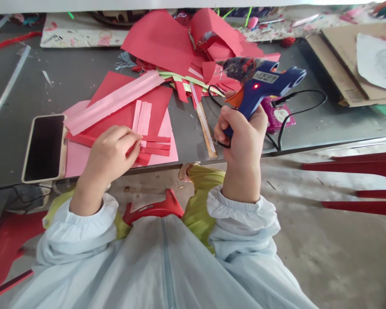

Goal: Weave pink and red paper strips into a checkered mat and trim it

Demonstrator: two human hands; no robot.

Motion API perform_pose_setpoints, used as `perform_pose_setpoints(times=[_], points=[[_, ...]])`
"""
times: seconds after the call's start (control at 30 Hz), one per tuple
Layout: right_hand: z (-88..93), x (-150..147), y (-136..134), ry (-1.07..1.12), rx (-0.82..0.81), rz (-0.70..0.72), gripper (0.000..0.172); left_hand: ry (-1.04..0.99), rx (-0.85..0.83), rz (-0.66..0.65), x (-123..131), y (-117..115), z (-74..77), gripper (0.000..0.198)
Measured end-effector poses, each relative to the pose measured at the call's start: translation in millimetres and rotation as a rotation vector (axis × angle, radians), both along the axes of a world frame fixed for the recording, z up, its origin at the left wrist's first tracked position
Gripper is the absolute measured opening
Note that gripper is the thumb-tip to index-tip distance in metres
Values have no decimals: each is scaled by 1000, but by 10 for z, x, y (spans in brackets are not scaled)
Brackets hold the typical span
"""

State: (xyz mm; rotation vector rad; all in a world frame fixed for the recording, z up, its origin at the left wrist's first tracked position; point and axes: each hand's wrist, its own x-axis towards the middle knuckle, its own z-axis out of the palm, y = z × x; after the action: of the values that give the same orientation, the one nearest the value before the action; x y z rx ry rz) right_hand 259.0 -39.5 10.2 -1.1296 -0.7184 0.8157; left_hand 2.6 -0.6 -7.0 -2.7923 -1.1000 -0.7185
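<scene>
My right hand (242,139) is wrapped around the handle of a blue glue gun (270,81), held up above the table edge with its red light on and its nozzle pointing left. My left hand (111,152) is curled, its fingertips pinching a red paper strip (156,146) lying among other red and pink strips (141,118) on a red sheet (154,101). A long folded pink strip (116,101) lies just beyond that hand.
A phone (45,148) lies screen-up at the left by the table edge. A heap of red paper scraps (186,38) sits at the back, cardboard sheets (350,56) at the right. The gun's black cord (296,113) loops over the table. Red chairs (357,167) stand at the right.
</scene>
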Motion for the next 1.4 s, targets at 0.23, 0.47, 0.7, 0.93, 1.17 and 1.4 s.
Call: perform_pose_setpoints(times=[0.23,0.47,0.7,0.93,1.17,1.4], points=[[-62,-12,45,-6,-8,-3,17,83,21,-255,-125,-125,61,13],[-73,-10,34,39,-34,13,25,98,176,-287,-125,-241,-69,9],[-42,-79,43,5,-58,-2,20,99,314,-280,-72,-302,-163,18],[-87,-58,54,4,-58,-10,20,135,406,-318,-60,-322,-174,22],[-116,-61,72,13,-28,-21,21,70,358,-299,-79,-355,-179,14],[-125,-45,51,-16,-35,40,33,46,320,-326,-74,-375,-144,19]])
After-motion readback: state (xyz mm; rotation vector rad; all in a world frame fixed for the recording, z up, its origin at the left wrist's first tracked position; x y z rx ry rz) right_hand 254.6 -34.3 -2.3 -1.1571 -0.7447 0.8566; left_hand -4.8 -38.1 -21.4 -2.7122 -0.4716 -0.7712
